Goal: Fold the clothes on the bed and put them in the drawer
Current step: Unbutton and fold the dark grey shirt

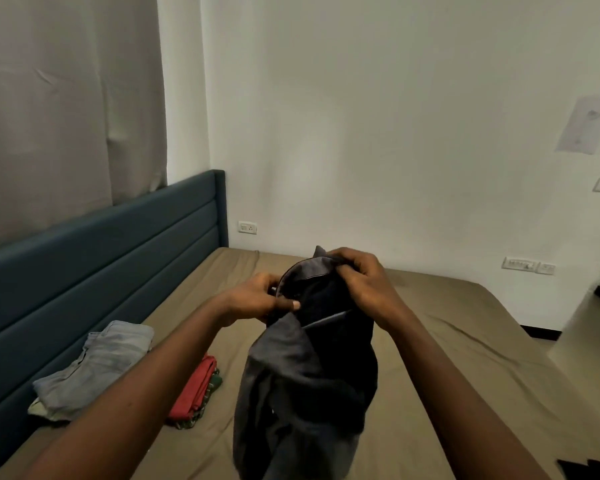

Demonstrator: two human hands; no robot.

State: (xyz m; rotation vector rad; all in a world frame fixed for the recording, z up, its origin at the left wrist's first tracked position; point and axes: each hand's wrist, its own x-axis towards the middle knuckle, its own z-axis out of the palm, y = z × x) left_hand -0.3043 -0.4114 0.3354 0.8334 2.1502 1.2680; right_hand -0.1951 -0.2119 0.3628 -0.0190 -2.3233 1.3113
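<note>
Hands: two, both in use. The left hand [257,299] pinches the upper edge of the dark garment [309,375] between thumb and curled fingers. The right hand [364,282] grips the same upper edge, fingers curled over the cloth.

Garment in work: one. It hangs from both hands above the middle of the bed [465,341], unfolded, with a lighter grey lining showing at the top opening. Whether its lower end touches the bed cannot be told.

Folded piles: two, both lying on the bed at its headboard side.
1. Pale blue jeans [97,362], one pair, resting on one pale green piece [39,408].
2. One red garment [194,389], resting on one green patterned piece [191,422].
The piles lie just beside each other.

One more dark item [589,469] lies at the near right corner of the bed, cut off by the frame edge.

The headboard [101,254], one unit, blue and padded, runs along the left side of the bed.
</note>
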